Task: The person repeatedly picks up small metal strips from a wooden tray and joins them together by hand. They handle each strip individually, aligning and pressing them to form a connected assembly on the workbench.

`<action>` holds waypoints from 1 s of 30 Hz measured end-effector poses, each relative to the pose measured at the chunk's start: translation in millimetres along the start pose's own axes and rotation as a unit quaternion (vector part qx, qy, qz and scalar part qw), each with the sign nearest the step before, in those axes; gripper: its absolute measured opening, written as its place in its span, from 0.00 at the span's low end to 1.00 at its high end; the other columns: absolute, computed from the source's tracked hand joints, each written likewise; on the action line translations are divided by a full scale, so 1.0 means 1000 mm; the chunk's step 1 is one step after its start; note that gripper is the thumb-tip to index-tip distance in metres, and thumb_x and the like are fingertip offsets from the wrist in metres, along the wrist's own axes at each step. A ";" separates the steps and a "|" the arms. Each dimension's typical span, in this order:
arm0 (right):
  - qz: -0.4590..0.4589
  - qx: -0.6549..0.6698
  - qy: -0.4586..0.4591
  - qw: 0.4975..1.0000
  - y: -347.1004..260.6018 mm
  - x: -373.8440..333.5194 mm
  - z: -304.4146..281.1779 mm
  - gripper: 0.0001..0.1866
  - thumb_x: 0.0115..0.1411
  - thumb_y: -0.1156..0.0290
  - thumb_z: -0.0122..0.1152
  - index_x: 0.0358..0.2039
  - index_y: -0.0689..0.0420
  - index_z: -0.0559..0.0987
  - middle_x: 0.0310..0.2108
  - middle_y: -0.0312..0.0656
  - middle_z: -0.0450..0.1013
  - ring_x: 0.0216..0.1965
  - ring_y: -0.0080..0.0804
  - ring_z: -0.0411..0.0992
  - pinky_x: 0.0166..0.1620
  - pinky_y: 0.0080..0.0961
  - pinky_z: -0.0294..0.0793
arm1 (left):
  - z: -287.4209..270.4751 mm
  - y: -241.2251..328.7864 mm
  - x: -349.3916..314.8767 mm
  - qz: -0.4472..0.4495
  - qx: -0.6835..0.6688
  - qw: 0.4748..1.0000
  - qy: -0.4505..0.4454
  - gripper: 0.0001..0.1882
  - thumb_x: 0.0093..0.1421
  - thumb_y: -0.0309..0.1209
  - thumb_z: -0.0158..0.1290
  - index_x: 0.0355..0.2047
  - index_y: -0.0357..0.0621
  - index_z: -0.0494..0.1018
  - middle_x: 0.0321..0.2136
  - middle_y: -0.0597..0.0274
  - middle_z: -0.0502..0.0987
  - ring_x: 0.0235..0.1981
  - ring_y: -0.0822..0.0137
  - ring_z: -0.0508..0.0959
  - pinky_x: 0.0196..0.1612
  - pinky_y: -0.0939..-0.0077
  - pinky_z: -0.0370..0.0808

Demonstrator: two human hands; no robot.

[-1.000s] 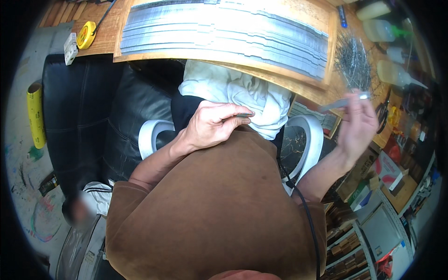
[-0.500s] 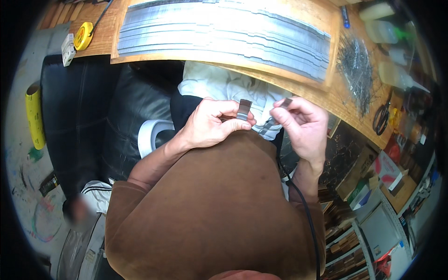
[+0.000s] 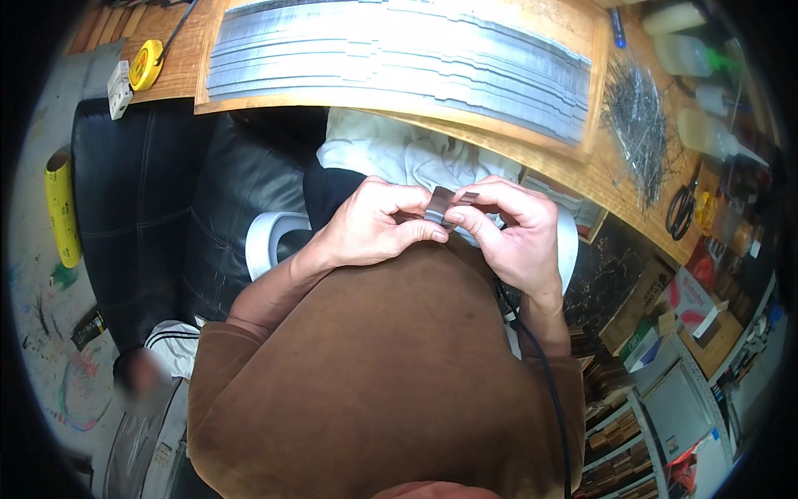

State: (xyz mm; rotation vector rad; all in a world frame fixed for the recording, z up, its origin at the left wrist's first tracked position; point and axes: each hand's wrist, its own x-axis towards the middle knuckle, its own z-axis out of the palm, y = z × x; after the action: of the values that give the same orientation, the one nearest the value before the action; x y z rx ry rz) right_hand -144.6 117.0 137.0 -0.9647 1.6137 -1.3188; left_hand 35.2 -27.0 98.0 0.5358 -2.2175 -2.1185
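While my left hand (image 3: 370, 222) pinches the stack (image 3: 438, 202), probably to keep it aligned, my right hand (image 3: 522, 233) pinches a strip (image 3: 468, 198) just beside it, off the near edge of the tabletop (image 3: 611, 187).

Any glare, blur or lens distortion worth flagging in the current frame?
Head view: strong glare whitens the middle of the grey strips in the wooden tray; head view: fisheye bends straight edges, with black corners; head view: left hand and right hand look fairly sharp; head view: a blurred patch sits lower left.
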 end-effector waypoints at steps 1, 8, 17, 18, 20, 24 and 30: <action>0.002 0.006 0.002 1.000 0.001 0.000 0.000 0.07 0.60 0.81 0.72 0.39 0.66 0.87 0.33 0.44 0.83 0.33 0.26 0.82 0.39 0.21 0.82 | 0.000 0.001 0.000 -0.006 0.001 1.000 -0.005 0.10 0.59 0.26 0.72 0.36 0.35 0.83 0.22 0.61 0.82 0.22 0.79 0.75 0.27 0.79 0.71; 0.099 0.094 0.012 0.991 0.021 0.003 0.003 0.05 0.61 0.79 0.74 0.36 0.66 0.85 0.29 0.34 0.79 0.29 0.18 0.75 0.33 0.17 0.75 | 0.008 0.016 0.008 -0.135 -0.219 0.966 -0.029 0.09 0.63 0.23 0.69 0.41 0.31 0.83 0.33 0.60 0.87 0.34 0.77 0.83 0.39 0.79 0.80; 0.202 0.214 0.068 0.953 0.060 0.010 0.008 0.11 0.68 0.68 0.72 0.33 0.63 0.86 0.26 0.31 0.77 0.25 0.13 0.69 0.30 0.14 0.69 | 0.003 0.003 0.038 -0.234 -0.254 0.937 -0.052 0.08 0.67 0.22 0.63 0.46 0.34 0.82 0.36 0.59 0.87 0.37 0.70 0.87 0.40 0.77 0.85; 0.197 0.230 0.074 0.950 0.064 0.012 0.009 0.10 0.68 0.69 0.72 0.34 0.63 0.87 0.26 0.31 0.77 0.25 0.13 0.70 0.30 0.14 0.69 | 0.001 0.002 0.041 -0.225 -0.262 0.936 -0.062 0.08 0.67 0.21 0.63 0.46 0.34 0.82 0.36 0.59 0.87 0.37 0.69 0.87 0.40 0.76 0.86; 0.180 0.259 0.086 0.945 0.066 0.014 0.011 0.09 0.67 0.70 0.72 0.33 0.62 0.87 0.25 0.31 0.77 0.25 0.13 0.70 0.29 0.15 0.69 | 0.000 -0.002 0.043 -0.213 -0.268 0.937 -0.068 0.09 0.67 0.21 0.62 0.47 0.33 0.82 0.36 0.58 0.87 0.37 0.68 0.88 0.40 0.76 0.86; 0.171 0.247 0.105 0.948 0.061 0.016 0.016 0.07 0.67 0.71 0.72 0.32 0.60 0.87 0.24 0.31 0.77 0.25 0.13 0.70 0.28 0.15 0.68 | 0.001 -0.009 0.043 -0.209 -0.271 0.938 -0.059 0.10 0.65 0.20 0.64 0.46 0.32 0.82 0.36 0.56 0.87 0.37 0.67 0.88 0.40 0.75 0.87; 0.089 0.160 0.057 0.981 0.037 0.009 0.009 0.06 0.64 0.78 0.72 0.36 0.68 0.86 0.32 0.38 0.79 0.29 0.19 0.75 0.32 0.17 0.74 | 0.004 -0.002 0.029 -0.115 -0.159 0.980 -0.027 0.09 0.63 0.22 0.67 0.43 0.32 0.83 0.32 0.60 0.86 0.35 0.76 0.83 0.40 0.78 0.81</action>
State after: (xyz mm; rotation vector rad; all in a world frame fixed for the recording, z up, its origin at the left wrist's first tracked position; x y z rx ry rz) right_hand -142.4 111.0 98.4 -0.5466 1.4751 -1.4713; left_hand 7.5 -30.4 90.0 0.7487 -1.8599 -2.5621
